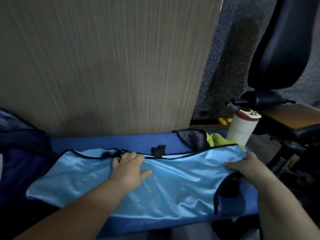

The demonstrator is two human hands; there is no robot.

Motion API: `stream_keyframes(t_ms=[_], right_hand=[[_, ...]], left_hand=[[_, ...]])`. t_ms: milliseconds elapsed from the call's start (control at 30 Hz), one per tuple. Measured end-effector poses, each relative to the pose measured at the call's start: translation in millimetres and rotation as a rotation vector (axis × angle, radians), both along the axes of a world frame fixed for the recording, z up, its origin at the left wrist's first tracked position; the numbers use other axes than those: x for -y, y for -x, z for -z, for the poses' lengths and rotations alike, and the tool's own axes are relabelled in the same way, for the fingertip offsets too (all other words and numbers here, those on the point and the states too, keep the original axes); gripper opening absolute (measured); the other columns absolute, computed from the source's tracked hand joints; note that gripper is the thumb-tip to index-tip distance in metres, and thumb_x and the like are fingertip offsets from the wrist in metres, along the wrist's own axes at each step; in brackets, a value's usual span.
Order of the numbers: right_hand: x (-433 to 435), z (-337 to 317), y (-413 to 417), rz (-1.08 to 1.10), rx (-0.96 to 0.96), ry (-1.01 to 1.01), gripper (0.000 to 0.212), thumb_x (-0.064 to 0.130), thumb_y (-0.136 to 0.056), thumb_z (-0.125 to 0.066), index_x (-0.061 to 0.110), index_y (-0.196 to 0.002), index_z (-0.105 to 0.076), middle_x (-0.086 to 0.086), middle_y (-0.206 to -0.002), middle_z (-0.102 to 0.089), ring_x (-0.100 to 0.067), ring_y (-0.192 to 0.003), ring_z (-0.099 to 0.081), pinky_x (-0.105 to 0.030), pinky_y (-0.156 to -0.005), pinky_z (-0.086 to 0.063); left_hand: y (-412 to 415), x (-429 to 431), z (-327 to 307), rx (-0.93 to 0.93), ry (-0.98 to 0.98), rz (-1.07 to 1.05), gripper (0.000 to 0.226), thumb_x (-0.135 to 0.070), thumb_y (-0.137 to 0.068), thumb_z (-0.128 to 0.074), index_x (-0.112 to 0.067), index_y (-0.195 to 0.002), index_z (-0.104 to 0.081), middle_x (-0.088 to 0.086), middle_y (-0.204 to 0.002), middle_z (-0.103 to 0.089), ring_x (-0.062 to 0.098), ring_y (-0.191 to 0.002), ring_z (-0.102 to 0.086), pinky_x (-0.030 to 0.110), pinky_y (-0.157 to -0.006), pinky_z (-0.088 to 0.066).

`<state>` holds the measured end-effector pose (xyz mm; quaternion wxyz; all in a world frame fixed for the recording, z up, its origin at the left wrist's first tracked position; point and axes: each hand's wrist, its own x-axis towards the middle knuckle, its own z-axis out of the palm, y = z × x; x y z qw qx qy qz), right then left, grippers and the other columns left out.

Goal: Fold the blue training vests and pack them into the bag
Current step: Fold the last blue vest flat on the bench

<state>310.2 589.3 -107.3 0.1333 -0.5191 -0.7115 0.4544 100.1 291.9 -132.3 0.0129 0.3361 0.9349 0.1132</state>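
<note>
A shiny light blue training vest point(107, 186) with dark piping lies spread across a blue padded surface point(97, 142). My left hand point(129, 168) rests flat on the vest near its upper middle edge, fingers spread. My right hand point(249, 168) grips the vest's right end, thumb on top of the cloth and fingers tucked under by the dark-edged armhole. A dark blue bag point(19, 144) sits at the far left, partly out of frame.
A wooden panel point(103, 63) stands behind the padded surface. A white bottle with a red lid point(242, 127) stands at the right, beside grey and yellow-green cloth point(216, 138). A black clip point(158, 150) lies above the vest. A dark chair point(284, 49) is at the right.
</note>
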Motion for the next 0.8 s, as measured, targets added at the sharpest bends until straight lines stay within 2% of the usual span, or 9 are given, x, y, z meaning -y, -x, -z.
stream_keyframes(t_ms=[167,267,400,500,600,667,700,767,800], right_hand=[[5.3,-9.9,-2.9,0.004,0.022,0.052,0.051,0.023,-0.057,-0.095,0.005,-0.098,-0.069,-0.014,-0.093,-0.072,-0.033,-0.084,-0.069,-0.049,-0.078,-0.058],[11.3,-20.9,-5.5,0.034,-0.146,0.158,0.030,0.016,-0.076,-0.082,0.003,-0.099,-0.068,-0.017,-0.091,-0.072,-0.031,-0.080,-0.069,-0.038,-0.064,-0.056],[13.0,-36.0,-4.7,0.048,-0.379,0.191,0.018,0.018,-0.093,-0.065,0.006,-0.106,-0.064,-0.012,-0.089,-0.068,-0.028,-0.081,-0.063,-0.034,-0.069,-0.047],[20.6,-47.2,-1.8,0.041,-0.435,0.127,0.014,0.019,-0.097,-0.059,0.007,-0.102,-0.060,-0.007,-0.067,-0.046,-0.016,-0.052,-0.039,-0.024,-0.043,-0.031],[33.6,-57.7,6.5,0.058,-0.569,0.149,0.009,0.018,-0.097,-0.059,0.014,-0.089,-0.059,-0.004,-0.072,-0.050,-0.012,-0.055,-0.041,-0.019,-0.038,-0.034],[49.6,-66.3,17.5,0.062,-0.682,0.212,0.011,0.015,-0.097,-0.058,0.017,-0.086,-0.057,-0.003,-0.077,-0.055,-0.011,-0.060,-0.047,-0.016,-0.038,-0.037],[60.8,-71.9,23.8,0.063,-0.724,0.246,0.013,0.014,-0.097,-0.057,0.017,-0.085,-0.055,-0.003,-0.077,-0.055,-0.011,-0.059,-0.048,-0.014,-0.037,-0.037],[82.8,-79.7,38.9,0.035,-0.773,0.278,0.015,0.012,-0.098,-0.055,0.018,-0.085,-0.051,-0.003,-0.074,-0.055,-0.009,-0.052,-0.049,-0.014,-0.037,-0.037],[93.0,-80.0,47.4,-0.012,-0.778,0.278,0.014,0.011,-0.099,-0.054,0.017,-0.087,-0.050,-0.004,-0.073,-0.055,-0.009,-0.049,-0.049,-0.015,-0.038,-0.038]], left_hand=[[15.2,-4.2,-11.3,-0.002,0.047,0.067,0.052,-0.071,-0.074,-0.060,-0.037,-0.113,-0.049,-0.018,-0.127,-0.039,0.006,-0.133,-0.025,0.056,-0.115,0.007],[-6.4,-15.8,-18.1,-0.062,-0.081,0.167,0.054,-0.064,-0.081,-0.050,-0.035,-0.127,-0.047,-0.018,-0.134,-0.038,0.008,-0.138,-0.024,0.048,-0.117,0.007],[-60.2,-22.0,-0.7,0.048,0.016,0.417,0.065,-0.067,-0.093,-0.032,-0.041,-0.151,-0.017,-0.019,-0.160,-0.009,0.008,-0.149,0.005,0.045,-0.119,0.014],[-73.5,-26.3,11.6,0.079,0.155,0.495,0.082,-0.079,-0.086,-0.028,-0.043,-0.152,0.003,-0.020,-0.160,0.014,0.014,-0.146,0.025,0.054,-0.115,0.020],[-67.3,-27.4,12.2,0.133,0.174,0.484,0.094,-0.087,-0.076,-0.031,-0.047,-0.151,0.008,-0.022,-0.157,0.020,0.016,-0.142,0.032,0.056,-0.114,0.020],[-70.5,-27.8,8.4,0.196,0.040,0.418,0.087,-0.083,-0.078,-0.041,-0.048,-0.151,-0.008,-0.021,-0.161,0.002,0.014,-0.148,0.015,0.048,-0.120,0.010],[-74.1,-27.5,5.0,0.298,-0.124,0.332,0.073,-0.073,-0.083,-0.049,-0.047,-0.147,-0.026,-0.016,-0.159,-0.018,0.013,-0.149,-0.006,0.036,-0.121,-0.005],[-78.0,-25.2,-4.8,0.624,-0.567,0.113,0.034,-0.048,-0.091,-0.061,-0.036,-0.123,-0.057,-0.010,-0.136,-0.052,0.010,-0.127,-0.046,0.013,-0.096,-0.036],[-75.8,-23.8,-9.4,0.781,-0.732,0.024,0.025,-0.044,-0.092,-0.061,-0.031,-0.114,-0.061,-0.010,-0.124,-0.060,0.007,-0.116,-0.054,0.012,-0.083,-0.040]])
